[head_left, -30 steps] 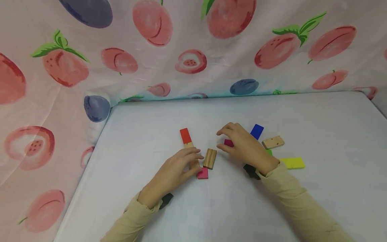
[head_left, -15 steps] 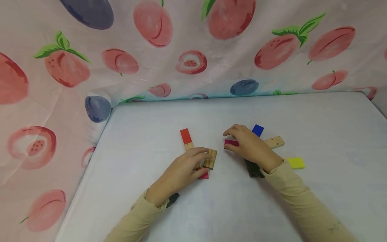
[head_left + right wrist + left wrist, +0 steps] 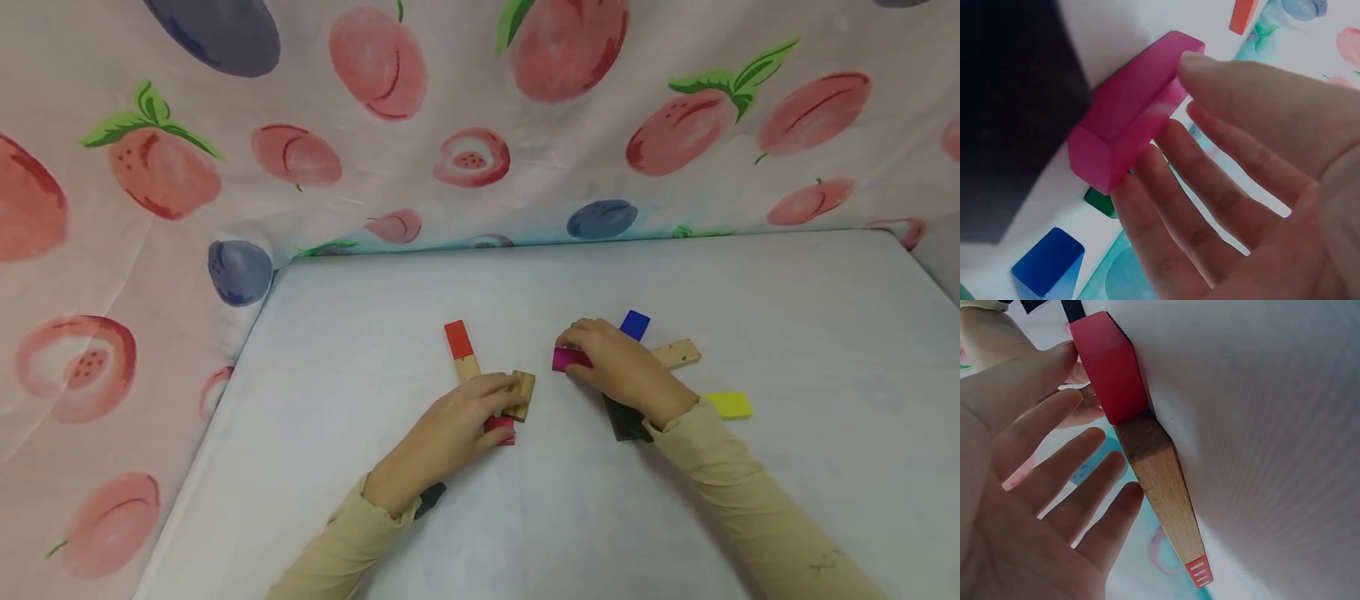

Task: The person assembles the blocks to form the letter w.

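My left hand [image 3: 442, 425] hovers over several small blocks, its fingers straight and spread. Its thumb tip is right at the red block [image 3: 1110, 369] in the left wrist view; the other fingers lie beside a wooden block [image 3: 1169, 487]. From the head view, the fingers overlap a striped wooden block [image 3: 528, 393] and partly hide the pinkish-red block [image 3: 501, 438]. With thumb and fingers on opposite sides, my right hand [image 3: 618, 367] pinches a magenta block [image 3: 1135, 94], which lies on the white table. That hand covers the block's right end in the head view.
An orange-red block [image 3: 458, 340] lies beyond the left hand. Around the right hand are a blue block [image 3: 635, 324], a light wooden block [image 3: 677, 353], a yellow block [image 3: 729, 406] and a green block [image 3: 1102, 203]. Fruit-printed cloth [image 3: 547, 192] rises behind the table.
My right hand has moved slightly right, and its thumb and fingers have closed in around the magenta block. My left hand has shifted right over the striped wooden and pinkish-red blocks.
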